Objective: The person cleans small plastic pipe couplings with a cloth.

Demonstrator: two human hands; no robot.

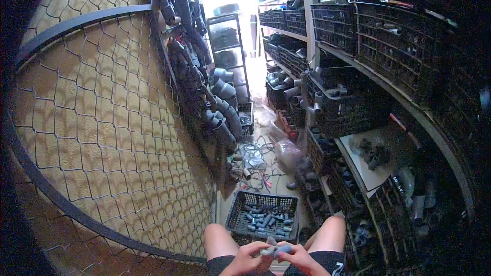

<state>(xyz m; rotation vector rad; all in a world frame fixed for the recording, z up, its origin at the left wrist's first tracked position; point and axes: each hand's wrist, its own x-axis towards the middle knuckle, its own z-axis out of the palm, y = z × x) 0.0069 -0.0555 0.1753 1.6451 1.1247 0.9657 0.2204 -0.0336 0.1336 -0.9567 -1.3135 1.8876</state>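
At the bottom centre, between the knees, my left hand is closed around a small grey pipe fitting. My right hand has its fingers closed on a blue-grey pipe piece, close beside the left hand. Whether the two pieces are joined is too small to tell. Just beyond the hands, a black plastic basket stands on the floor and holds several grey-blue pipe fittings.
A chain-link mesh panel rises on the left, with large grey pipe fittings beyond it. Shelves with black crates line the right. Plastic bags and tangled cords lie along the narrow aisle.
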